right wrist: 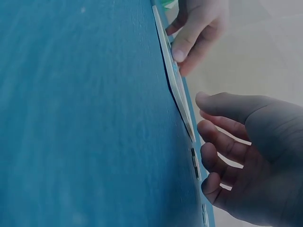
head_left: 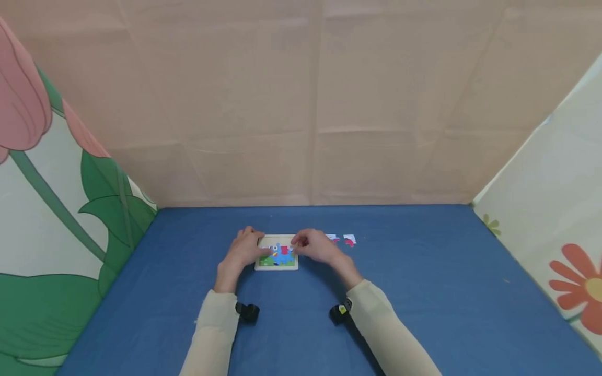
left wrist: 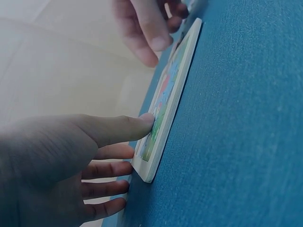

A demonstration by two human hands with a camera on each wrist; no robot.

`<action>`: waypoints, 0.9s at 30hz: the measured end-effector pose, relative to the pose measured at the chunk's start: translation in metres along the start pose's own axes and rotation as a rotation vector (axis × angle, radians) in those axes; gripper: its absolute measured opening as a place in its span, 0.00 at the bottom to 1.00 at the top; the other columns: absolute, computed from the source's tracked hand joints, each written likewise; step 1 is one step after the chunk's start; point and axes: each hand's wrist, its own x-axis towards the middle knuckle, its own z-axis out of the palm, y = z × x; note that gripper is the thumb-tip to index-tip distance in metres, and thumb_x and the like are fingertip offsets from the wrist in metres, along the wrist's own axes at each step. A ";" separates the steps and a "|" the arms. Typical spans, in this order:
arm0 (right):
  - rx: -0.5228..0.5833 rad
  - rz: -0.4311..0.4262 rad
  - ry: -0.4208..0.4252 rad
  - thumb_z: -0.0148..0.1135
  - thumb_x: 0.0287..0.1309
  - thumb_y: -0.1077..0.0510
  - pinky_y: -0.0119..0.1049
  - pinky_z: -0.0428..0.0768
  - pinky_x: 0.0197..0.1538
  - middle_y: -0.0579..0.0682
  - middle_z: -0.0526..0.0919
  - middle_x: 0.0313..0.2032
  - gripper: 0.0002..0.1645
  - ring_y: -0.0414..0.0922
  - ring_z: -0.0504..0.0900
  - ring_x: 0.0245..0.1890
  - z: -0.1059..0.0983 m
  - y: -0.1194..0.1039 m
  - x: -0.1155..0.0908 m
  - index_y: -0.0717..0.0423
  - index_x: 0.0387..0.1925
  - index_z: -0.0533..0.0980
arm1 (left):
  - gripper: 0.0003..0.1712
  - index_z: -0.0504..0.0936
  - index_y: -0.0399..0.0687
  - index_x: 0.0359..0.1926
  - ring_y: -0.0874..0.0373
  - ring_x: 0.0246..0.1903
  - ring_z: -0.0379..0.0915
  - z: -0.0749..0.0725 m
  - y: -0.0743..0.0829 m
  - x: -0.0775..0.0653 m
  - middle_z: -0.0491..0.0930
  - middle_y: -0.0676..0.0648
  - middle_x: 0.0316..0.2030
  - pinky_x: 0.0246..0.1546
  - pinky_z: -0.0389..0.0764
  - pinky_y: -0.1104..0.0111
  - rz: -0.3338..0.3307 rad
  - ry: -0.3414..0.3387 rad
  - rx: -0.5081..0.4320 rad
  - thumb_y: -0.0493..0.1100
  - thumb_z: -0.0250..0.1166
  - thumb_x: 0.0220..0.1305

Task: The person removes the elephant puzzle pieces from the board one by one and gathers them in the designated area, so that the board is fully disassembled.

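Observation:
A small jigsaw puzzle in a pale wooden tray (head_left: 277, 268) lies on the blue cloth, its picture showing a blue animal with red on green. My left hand (head_left: 245, 247) steadies it: the straight thumb presses on the picture, and the outstretched fingers (left wrist: 111, 167) touch the tray's left edge. Over the tray's right side hovers my right hand (head_left: 316, 245), fingers loosely bent, with no piece visible between thumb and forefinger in the right wrist view. Just right of that hand lie two loose puzzle pieces, one partly hidden piece (head_left: 333, 238) and one outer piece (head_left: 349, 240).
Blue cloth (head_left: 423, 292) covers the table. A beige wall covering (head_left: 310, 130) rises behind its far edge. Flower-printed panels stand at the left (head_left: 42, 224) and right (head_left: 541, 209). Each wrist wears a small black camera.

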 end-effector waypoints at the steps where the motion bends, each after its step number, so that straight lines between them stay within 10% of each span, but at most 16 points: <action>1: 0.002 0.002 -0.005 0.70 0.58 0.57 0.30 0.72 0.30 0.45 0.79 0.27 0.11 0.38 0.73 0.26 0.001 0.000 0.001 0.55 0.42 0.83 | 0.37 0.75 0.40 0.65 0.45 0.55 0.65 0.000 0.000 0.000 0.71 0.39 0.57 0.59 0.70 0.50 0.001 -0.001 0.001 0.54 0.72 0.60; 27: 0.007 0.081 -0.062 0.74 0.53 0.58 0.33 0.73 0.33 0.49 0.78 0.29 0.18 0.43 0.73 0.29 0.006 -0.010 0.002 0.57 0.45 0.81 | 0.37 0.77 0.40 0.62 0.44 0.54 0.66 0.004 0.013 -0.001 0.73 0.39 0.57 0.59 0.71 0.48 -0.039 0.043 0.098 0.59 0.71 0.59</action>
